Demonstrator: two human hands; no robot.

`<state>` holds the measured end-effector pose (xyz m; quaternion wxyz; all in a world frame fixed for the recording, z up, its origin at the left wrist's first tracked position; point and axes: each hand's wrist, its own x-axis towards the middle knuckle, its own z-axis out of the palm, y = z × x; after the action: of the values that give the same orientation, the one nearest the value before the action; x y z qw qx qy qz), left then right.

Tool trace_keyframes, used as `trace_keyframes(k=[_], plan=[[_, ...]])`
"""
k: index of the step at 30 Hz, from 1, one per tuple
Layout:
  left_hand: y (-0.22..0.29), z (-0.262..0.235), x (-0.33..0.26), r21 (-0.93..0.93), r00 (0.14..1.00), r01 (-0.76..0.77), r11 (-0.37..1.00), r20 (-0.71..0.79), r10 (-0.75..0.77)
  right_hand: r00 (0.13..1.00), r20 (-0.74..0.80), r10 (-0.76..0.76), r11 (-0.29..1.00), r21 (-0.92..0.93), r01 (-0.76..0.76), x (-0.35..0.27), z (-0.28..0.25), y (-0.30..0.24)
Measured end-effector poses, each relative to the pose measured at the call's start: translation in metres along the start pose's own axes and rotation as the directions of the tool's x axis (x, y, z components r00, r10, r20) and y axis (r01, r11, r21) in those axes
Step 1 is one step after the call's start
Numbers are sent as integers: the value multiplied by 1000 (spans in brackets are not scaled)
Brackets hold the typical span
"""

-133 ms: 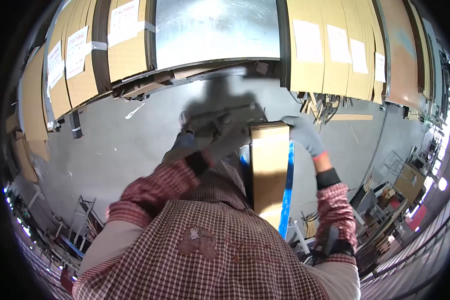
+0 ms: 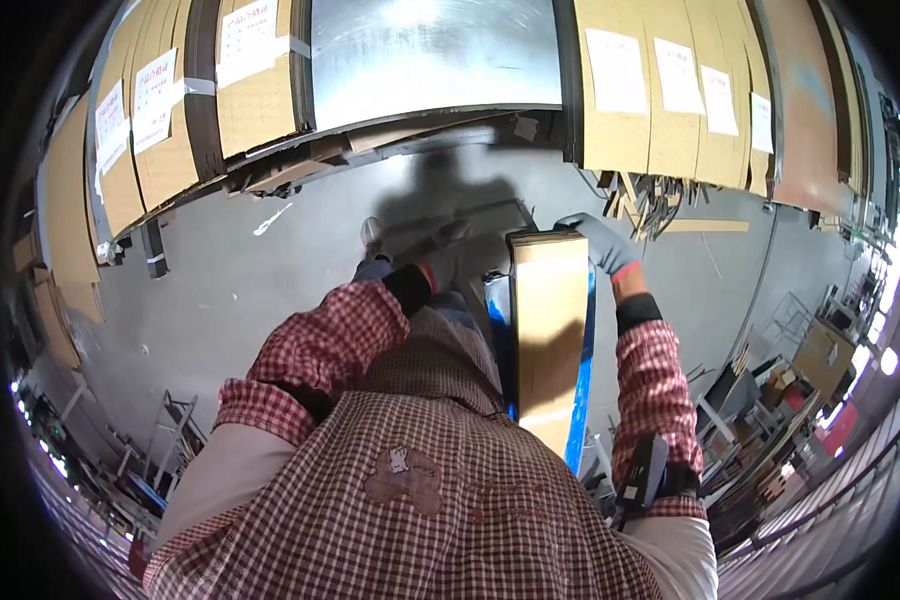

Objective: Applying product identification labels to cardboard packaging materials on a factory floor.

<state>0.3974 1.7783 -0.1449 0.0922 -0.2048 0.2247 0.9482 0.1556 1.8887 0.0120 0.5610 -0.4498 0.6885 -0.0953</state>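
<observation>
A long, narrow stack of brown cardboard (image 2: pixel 553 330) lies lengthwise in front of me, right of my apron, on a blue-edged support (image 2: pixel 582 400). My right hand (image 2: pixel 602 243), in a grey glove with a red cuff edge, curls its fingers over the far right corner of the stack. On the stack's left side, my left hand (image 2: pixel 467 254), also grey-gloved, is in deep shadow with its thumb apart from the fingers. It blends with the floor, and whether its fingertips touch the cardboard I cannot tell.
Ahead stand flat cardboard bundles with white labels (image 2: pixel 615 75) beside a shiny metal sheet (image 2: pixel 435 55). Cardboard strips (image 2: pixel 650 205) lie on the floor below them. Metal frames (image 2: pixel 175 440) stand at left; more scrap and cartons (image 2: pixel 770 440) are at right.
My left hand has shifted slightly farther ahead and its thumb now stands out. The right hand is still at the stack's far corner, its forearm shifted a little leftward.
</observation>
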Motion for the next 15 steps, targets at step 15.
trace_keyframes(k=[15], plan=[[115, 65, -115, 677, 985, -159, 718, 160, 68, 423, -893, 156, 765, -161, -623, -49, 115, -155]])
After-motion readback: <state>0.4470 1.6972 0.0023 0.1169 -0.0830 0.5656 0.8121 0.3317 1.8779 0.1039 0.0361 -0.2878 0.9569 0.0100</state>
